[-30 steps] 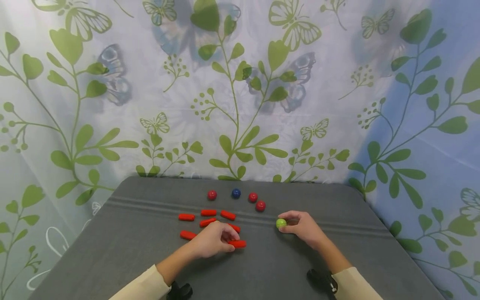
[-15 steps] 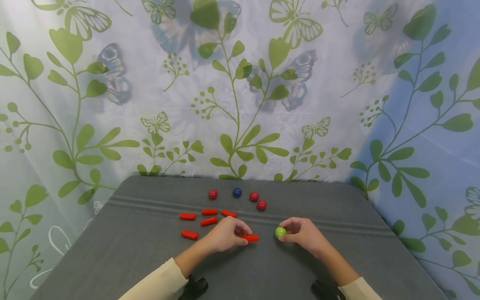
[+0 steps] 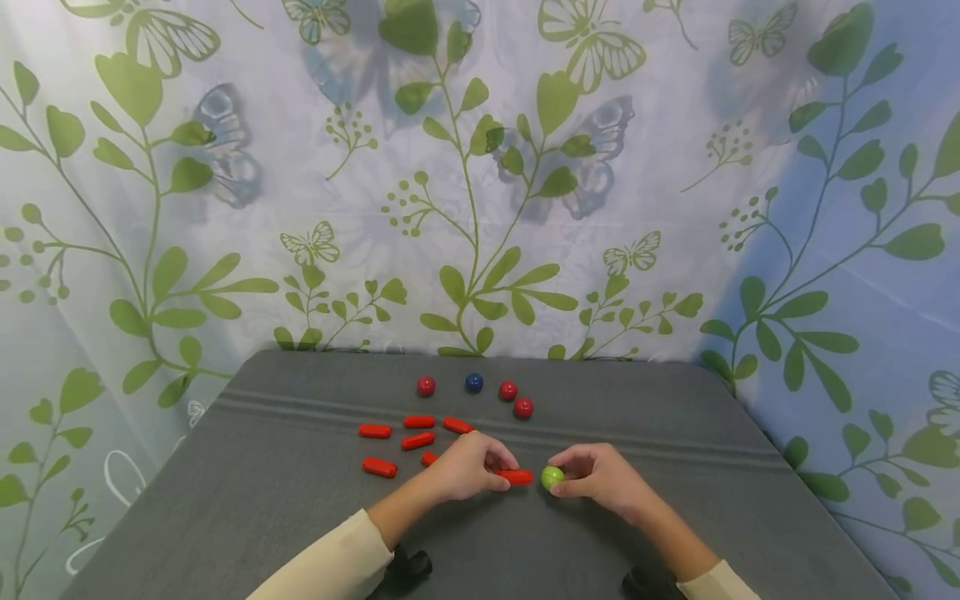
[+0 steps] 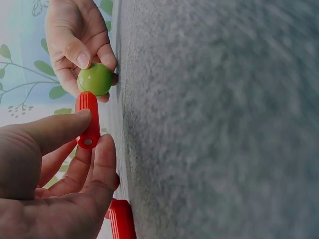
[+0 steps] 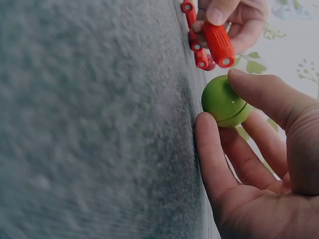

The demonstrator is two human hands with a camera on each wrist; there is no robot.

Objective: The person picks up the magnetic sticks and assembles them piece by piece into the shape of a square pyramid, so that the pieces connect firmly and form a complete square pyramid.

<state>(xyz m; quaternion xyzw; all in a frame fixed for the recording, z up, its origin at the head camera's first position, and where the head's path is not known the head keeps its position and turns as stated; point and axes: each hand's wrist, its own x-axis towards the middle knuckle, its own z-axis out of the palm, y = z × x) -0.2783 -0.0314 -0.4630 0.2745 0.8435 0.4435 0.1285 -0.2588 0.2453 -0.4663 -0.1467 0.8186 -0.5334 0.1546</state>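
Note:
In the head view my left hand (image 3: 468, 468) pinches a red magnetic rod (image 3: 517, 477) between thumb and fingers, its free end pointing right. The left wrist view shows that rod (image 4: 88, 122) is ridged, with a small pale disc at its end. Facing it, my right hand (image 3: 606, 478) holds a green ball (image 3: 552, 477) by thumb and fingertips. A groove runs round the ball (image 5: 224, 102) in the right wrist view, where a small gap separates it from the rod's end. Both pieces are held low over the grey table.
Several more red rods (image 3: 379, 467) lie to the left, one partly hidden behind my left hand. Farther back sit a blue ball (image 3: 474, 382) and red balls (image 3: 426, 386). A patterned curtain (image 3: 480, 208) hangs behind the grey table (image 3: 247, 467).
My left hand has carried the red rod rightward from beside the other rods. My right hand has brought the green ball slightly nearer and leftward, narrowing the gap between rod and ball.

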